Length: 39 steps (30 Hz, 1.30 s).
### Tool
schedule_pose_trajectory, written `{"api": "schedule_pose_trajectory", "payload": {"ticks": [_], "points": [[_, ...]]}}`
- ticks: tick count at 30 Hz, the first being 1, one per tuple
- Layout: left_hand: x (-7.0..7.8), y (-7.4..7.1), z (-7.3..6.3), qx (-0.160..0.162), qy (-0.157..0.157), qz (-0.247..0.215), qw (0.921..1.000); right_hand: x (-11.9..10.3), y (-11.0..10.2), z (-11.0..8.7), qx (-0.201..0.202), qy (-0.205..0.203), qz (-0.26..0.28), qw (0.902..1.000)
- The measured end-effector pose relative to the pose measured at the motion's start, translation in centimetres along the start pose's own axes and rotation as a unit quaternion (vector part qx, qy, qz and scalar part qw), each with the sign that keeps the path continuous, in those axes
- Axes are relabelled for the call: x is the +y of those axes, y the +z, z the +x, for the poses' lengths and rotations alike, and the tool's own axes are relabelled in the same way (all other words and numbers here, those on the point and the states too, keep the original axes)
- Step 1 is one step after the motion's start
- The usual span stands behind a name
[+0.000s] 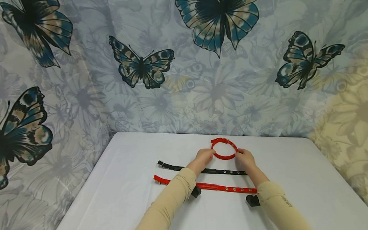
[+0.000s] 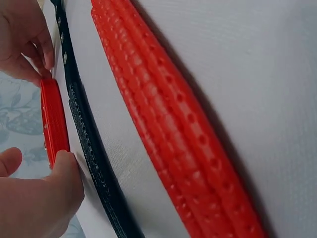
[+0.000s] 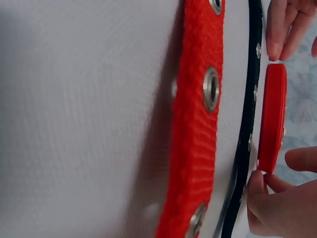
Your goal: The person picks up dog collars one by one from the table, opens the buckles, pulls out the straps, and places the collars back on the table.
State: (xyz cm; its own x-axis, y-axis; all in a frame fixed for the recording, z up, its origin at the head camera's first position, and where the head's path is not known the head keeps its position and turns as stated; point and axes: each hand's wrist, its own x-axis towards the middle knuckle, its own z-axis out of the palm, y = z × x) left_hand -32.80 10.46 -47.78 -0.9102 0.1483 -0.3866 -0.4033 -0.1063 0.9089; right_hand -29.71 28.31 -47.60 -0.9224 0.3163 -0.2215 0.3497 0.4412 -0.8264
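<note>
A red pet collar (image 1: pixel 224 157), fastened into a ring, stands on its edge at the far part of the table. My left hand (image 1: pixel 204 158) pinches its left side, and my right hand (image 1: pixel 245 157) pinches its right side. From the right wrist view, a bit of the red collar (image 3: pixel 272 119) shows between the right thumb and a finger, while another finger is raised. Nearer to me a black collar (image 1: pixel 217 171) lies stretched out flat, with a second red collar (image 1: pixel 211 187) laid out below it. Eyelets line their right ends; my forearms partly cover both.
A white-covered table (image 1: pixel 113 193) bears the collars. Behind it hangs a butterfly-printed cloth (image 1: pixel 217 93). Small black devices (image 1: pixel 253 200) sit under the wrists, over the near red collar's area.
</note>
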Motion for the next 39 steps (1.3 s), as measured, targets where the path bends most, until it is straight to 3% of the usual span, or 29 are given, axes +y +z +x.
{"api": "schedule_pose_trajectory", "payload": {"ticks": [5, 11, 17, 20, 30, 39], "points": [[0.0, -0.2, -0.1, -0.005, -0.006, 0.021, 0.9998, 0.2, 0.4, 0.0, 0.017, 0.001, 0.007, 0.9998], [-0.2, -0.3, -0.5, 0.034, -0.006, -0.013, 0.9993, 0.2, 0.7, -0.2, 0.032, 0.005, 0.046, 0.9984], [-0.1, -0.5, -1.1, 0.074, -0.006, -0.02, 0.997, 0.1, 0.8, -0.4, 0.016, 0.023, 0.105, 0.994], [-0.1, -1.0, -1.1, 0.078, -0.009, -0.013, 0.9968, -0.1, 1.1, -0.8, -0.003, 0.028, 0.146, 0.9888], [-0.4, -3.8, -1.3, 0.023, 0.0, -0.039, 0.999, -0.4, 2.3, -2.6, -0.072, 0.038, 0.22, 0.9721], [0.1, -6.6, -3.4, -0.018, 0.0, -0.076, 0.997, -1.0, 2.6, -4.4, -0.115, 0.035, 0.281, 0.9522]]}}
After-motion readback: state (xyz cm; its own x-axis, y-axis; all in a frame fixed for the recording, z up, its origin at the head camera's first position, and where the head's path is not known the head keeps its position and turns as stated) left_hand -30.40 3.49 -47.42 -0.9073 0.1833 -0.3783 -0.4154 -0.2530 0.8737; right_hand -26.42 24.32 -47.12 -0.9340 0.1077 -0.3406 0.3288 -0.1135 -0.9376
